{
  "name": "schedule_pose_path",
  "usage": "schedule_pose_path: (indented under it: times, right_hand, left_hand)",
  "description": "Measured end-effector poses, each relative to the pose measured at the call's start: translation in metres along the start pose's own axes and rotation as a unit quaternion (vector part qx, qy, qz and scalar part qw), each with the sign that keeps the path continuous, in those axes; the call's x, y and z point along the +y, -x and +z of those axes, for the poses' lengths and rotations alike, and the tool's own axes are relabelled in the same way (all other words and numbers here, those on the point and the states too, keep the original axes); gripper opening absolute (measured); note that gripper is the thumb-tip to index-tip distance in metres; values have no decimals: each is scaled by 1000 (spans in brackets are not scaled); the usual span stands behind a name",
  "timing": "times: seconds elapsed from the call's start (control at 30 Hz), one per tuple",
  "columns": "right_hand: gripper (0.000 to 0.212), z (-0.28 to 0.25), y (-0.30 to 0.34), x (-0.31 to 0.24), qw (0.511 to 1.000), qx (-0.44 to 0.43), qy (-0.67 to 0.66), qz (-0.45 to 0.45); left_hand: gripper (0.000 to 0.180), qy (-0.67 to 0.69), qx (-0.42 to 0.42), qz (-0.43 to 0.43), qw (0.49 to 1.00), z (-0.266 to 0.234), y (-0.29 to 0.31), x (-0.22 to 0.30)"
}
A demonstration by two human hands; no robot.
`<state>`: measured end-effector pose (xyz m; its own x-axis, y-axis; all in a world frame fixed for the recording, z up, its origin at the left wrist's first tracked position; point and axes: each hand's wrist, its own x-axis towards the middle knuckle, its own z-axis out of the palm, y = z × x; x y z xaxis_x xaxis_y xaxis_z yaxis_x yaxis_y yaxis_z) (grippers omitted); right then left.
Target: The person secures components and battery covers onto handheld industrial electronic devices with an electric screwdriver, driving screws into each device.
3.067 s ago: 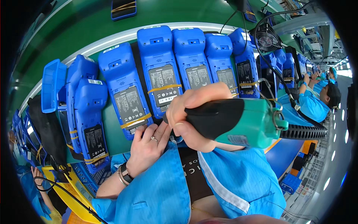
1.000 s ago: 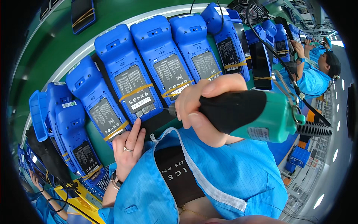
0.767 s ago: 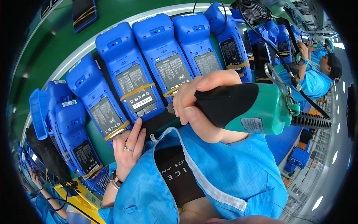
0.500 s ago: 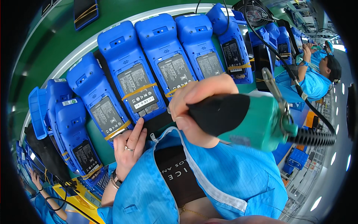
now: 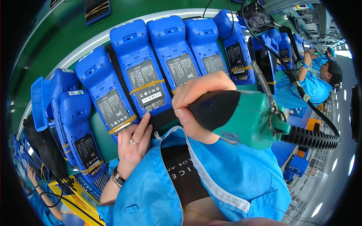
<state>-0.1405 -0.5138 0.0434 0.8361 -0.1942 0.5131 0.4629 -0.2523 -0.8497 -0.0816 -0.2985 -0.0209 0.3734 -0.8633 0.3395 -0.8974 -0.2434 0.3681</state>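
Observation:
My right hand [image 5: 201, 101] grips an electric screwdriver [image 5: 252, 118] with a teal body, black front and ribbed cable sleeve. Its tip is hidden behind the hand. With fingers stretched out, my left hand [image 5: 136, 141] touches the lower end of a blue handheld terminal [image 5: 130, 45] with one fingertip. That terminal lies back side up, a yellow rubber band around it over a dark grey battery [image 5: 143, 77]. To its left, partly under the left hand's fingers, rests another banded terminal [image 5: 92, 71]. On the right, another terminal [image 5: 166, 37] is partly covered by my right hand.
More blue terminals [image 5: 77, 113] stand in a row along the green bench [image 5: 56, 41]. A black fan [image 5: 260, 19] sits at the back right. The screwdriver's black cable [image 5: 273, 49] runs up past the right-hand terminals. Co-workers [image 5: 320, 81] sit further along the bench.
The whole view has shifted a little, so the terminals appear further right. The screwdriver has moved slightly left relative to them. The left fingertip stays at the same terminal's end.

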Motion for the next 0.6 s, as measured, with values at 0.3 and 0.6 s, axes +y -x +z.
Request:
schedule_pose_path:
  times: [0.3,0.6]
  right_hand:
    - [38,-3,4,-18,985,95,-140,37]
    - [46,35,-12,-19,982,-43,-181,-8]
  left_hand:
    - [31,-24,61,16,998,-14,22,-11]
    - [50,36,136,-213,967,-8,50,-15]
